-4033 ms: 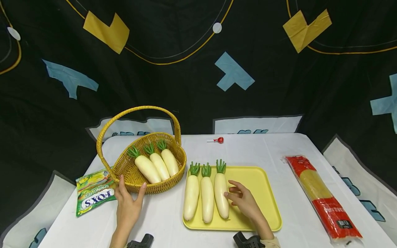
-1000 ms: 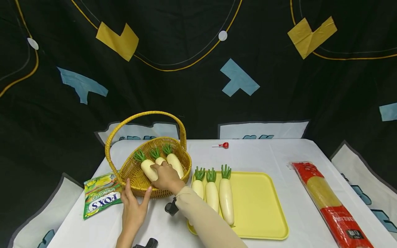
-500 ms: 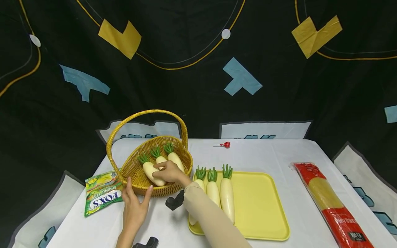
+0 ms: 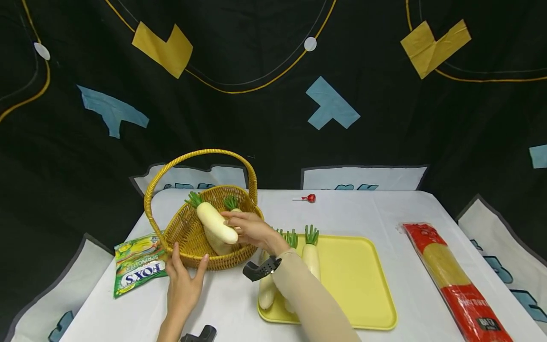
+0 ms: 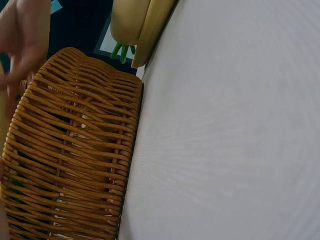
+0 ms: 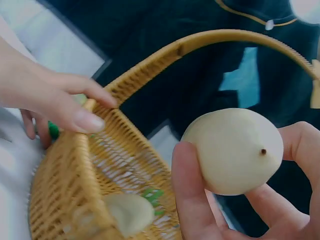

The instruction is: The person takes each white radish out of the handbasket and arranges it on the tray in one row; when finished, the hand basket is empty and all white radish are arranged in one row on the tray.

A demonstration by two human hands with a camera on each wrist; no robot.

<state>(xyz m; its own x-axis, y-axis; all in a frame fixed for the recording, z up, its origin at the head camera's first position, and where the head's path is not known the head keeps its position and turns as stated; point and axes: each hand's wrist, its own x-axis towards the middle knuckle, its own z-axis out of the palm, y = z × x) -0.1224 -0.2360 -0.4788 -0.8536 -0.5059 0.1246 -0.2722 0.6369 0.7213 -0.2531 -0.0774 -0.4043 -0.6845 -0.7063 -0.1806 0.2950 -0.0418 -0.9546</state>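
Observation:
My right hand holds a white radish with green leaf stubs, raised and tilted over the wicker basket. In the right wrist view, its thumb and fingers grip the radish near the blunt tip. Below the held one, another radish shows inside the basket, and a green leafy top sticks up behind; my right hand partly covers that area. My left hand rests at the near rim, thumb and index finger spread along it. From the left wrist, the basket's woven side fills the view.
A yellow tray to the right bears three radishes, partly hidden by my right sleeve. A green candy bag lies left of the basket. Near the back edge is a red lollipop; a red noodle pack lies far right.
My right hand went from the tray to the basket, took hold of a radish there and lifted it up out of its place. My left hand stays at the rim.

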